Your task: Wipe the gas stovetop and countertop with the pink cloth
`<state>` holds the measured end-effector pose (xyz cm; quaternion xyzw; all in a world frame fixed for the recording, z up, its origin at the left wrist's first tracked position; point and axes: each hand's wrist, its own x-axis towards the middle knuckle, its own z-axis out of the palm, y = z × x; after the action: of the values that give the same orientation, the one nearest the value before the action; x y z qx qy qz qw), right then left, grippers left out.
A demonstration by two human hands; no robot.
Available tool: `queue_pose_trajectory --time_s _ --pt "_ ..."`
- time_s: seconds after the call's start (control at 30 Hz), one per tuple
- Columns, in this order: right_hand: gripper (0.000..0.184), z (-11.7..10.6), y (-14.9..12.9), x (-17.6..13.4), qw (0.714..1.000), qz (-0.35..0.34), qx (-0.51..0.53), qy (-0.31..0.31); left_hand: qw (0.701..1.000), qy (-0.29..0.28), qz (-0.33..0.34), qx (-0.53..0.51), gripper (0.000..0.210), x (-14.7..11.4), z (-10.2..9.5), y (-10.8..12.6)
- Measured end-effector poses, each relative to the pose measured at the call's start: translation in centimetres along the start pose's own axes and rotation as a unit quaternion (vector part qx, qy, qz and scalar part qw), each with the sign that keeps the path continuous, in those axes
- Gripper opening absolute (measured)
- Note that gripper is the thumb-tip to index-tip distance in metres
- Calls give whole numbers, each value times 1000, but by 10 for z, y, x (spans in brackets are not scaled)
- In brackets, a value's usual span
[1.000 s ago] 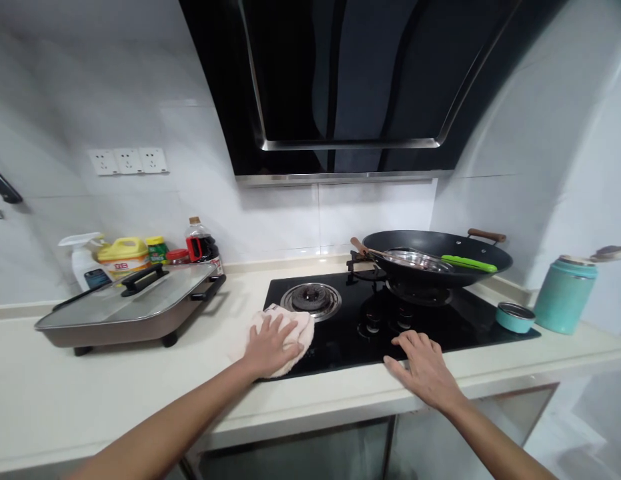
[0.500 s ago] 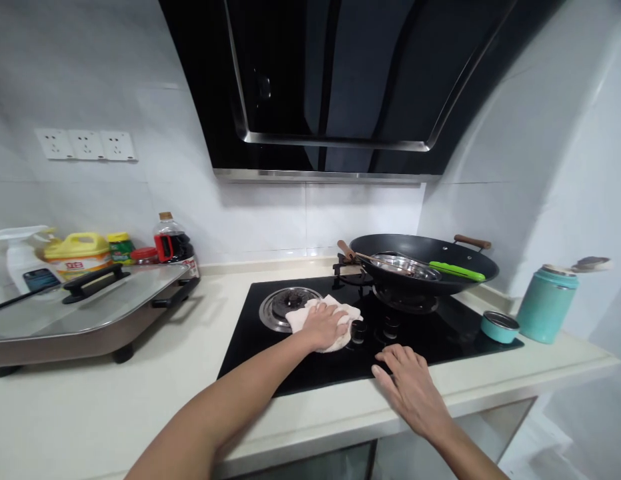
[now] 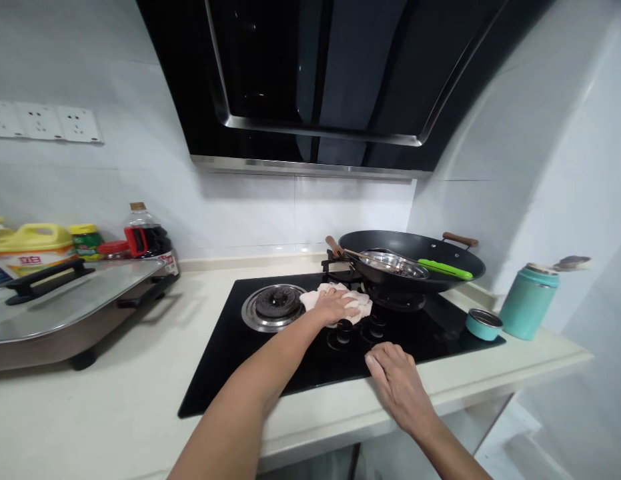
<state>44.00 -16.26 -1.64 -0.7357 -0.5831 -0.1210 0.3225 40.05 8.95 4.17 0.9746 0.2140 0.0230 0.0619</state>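
My left hand point(image 3: 334, 307) presses a white cloth point(image 3: 361, 305) flat against the black glass gas hob point(image 3: 310, 363). The cloth lies between the left burner point(image 3: 279, 303) and the wok point(image 3: 405, 283), just behind the control knobs point(image 3: 344, 331). By the hob's front edge rests my right hand point(image 3: 397, 383), its fingers curled in, with nothing visible in it. Inside the wok are a shiny metal dish point(image 3: 390, 262) and a bright green-handled utensil point(image 3: 445, 269).
A turquoise flask point(image 3: 529, 303) and its small turquoise cup point(image 3: 484, 325) stand at the right. On the left sits a lidded electric pan point(image 3: 55, 333), with a dark sauce bottle point(image 3: 149, 237) and a yellow jug point(image 3: 33, 247) behind. The range hood point(image 3: 310, 100) overhangs the hob.
My left hand has slid the cloth rightward, away from the left burner. My right hand's fingers have curled in from being spread. The view has turned slightly right.
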Motion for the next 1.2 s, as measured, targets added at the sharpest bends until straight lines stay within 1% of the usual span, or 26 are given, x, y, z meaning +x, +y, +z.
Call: queue_pose_trajectory --time_s 0.1,0.27,0.43,0.6,0.67,0.83,0.9,0.97,1.07,1.13,1.2 --pt "46 1 2 0 1000 -2 3 3 1000 5 7 7 61 -24 -2 -6" --pt "49 2 1 -1 1000 5 -1 10 999 26 -15 21 58 -71 -6 -8" --pt "50 2 -2 -1 1000 4 -14 13 997 48 -48 27 64 -116 0 3" --pt "54 4 -2 0 999 -3 -30 21 995 55 -82 29 72 -151 8 23" --pt "54 5 -2 1 999 -4 -34 23 994 46 -94 28 75 -162 11 35" --pt "51 5 -3 1 1000 11 -17 17 990 -8 -137 10 90 -183 15 70" --pt "47 3 -3 2 999 29 2 14 991 -29 -131 -5 94 -188 13 80" --pt "45 -2 -5 3 998 51 18 16 992 -56 -112 -25 99 -193 7 86" --pt "43 -9 -21 7 997 70 25 30 991 -80 -91 -57 101 -201 -8 83" --pt "42 -10 -44 8 998 53 25 28 992 -61 -84 -72 95 -209 -18 74" --pt "43 -5 -73 9 1000 21 16 -4 995 -22 -78 -66 83 -221 -23 60"
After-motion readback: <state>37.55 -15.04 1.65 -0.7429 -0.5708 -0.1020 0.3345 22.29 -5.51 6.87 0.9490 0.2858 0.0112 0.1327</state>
